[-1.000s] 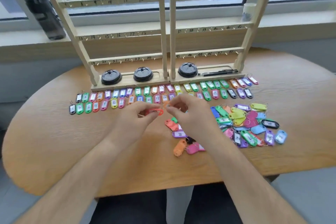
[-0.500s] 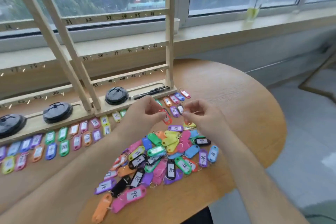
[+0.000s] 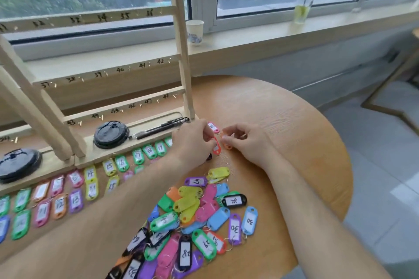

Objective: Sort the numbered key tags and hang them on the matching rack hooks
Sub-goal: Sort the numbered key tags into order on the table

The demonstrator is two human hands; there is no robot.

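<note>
While left hand (image 3: 192, 140) and right hand (image 3: 249, 142) pinch tags (image 3: 217, 147), the table (image 3: 283, 120) sits below a windowsill (image 3: 249, 37).

The key tags (image 3: 205, 248) are glossy coloured plastic with white paper inserts and thin metal rings. The rack (image 3: 183, 68) is pale, matt bare wood; the desk (image 3: 283, 115) shows smooth, grained wood with a soft sheen, and the lids (image 3: 111, 135) are shiny black plastic.

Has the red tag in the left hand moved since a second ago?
Yes. The red tag went right along the rack, from in front of its middle posts to its right end, near the pens.
</note>
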